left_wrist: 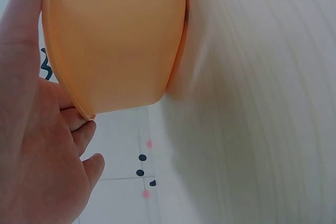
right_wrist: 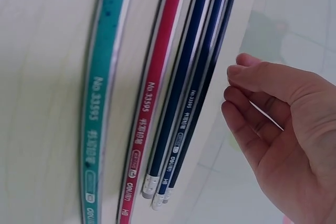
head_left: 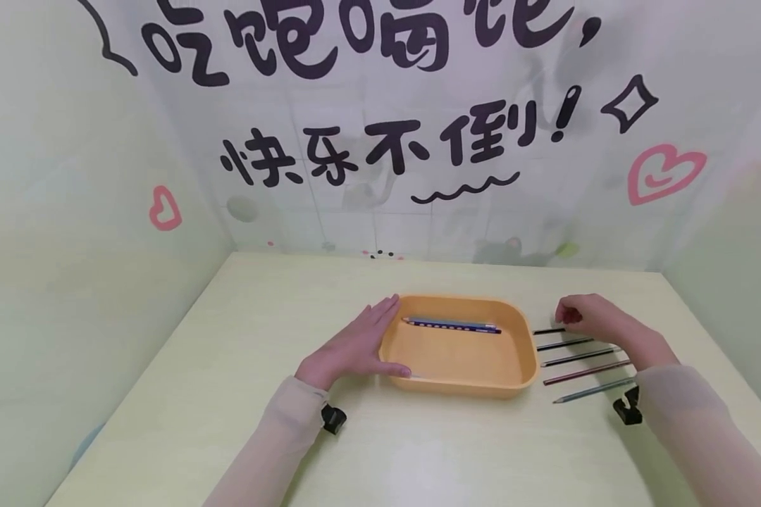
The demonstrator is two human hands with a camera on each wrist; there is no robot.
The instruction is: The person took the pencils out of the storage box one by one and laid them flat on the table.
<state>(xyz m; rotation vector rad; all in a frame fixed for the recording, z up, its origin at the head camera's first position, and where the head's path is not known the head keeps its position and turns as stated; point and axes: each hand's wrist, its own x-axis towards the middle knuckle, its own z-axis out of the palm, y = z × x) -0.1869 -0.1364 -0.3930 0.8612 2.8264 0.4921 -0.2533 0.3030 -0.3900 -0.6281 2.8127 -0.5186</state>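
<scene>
At the tray's left end my left hand [head_left: 361,345] grips the orange tray [head_left: 463,386], with the thumb along the near rim and the fingers at the far left corner. Inside lie a light blue pencil [head_left: 440,322] and a navy pencil with pale dots [head_left: 475,329]. To the right, my right hand [head_left: 599,317] hovers by the far end of a row of pencils, its fingers loosely bent. The right wrist view shows nothing in its grasp beside a black pencil [right_wrist: 210,72]. Nearer lie navy pencils [right_wrist: 181,82], a red pencil [right_wrist: 155,77] and a teal pencil [right_wrist: 105,72].
A pale wooden table [head_left: 418,451] carries everything. White sheeting [head_left: 355,218] with dark lettering rises behind it, and side panels [head_left: 101,282] flank it. Black clips [head_left: 628,407] are on both wrists.
</scene>
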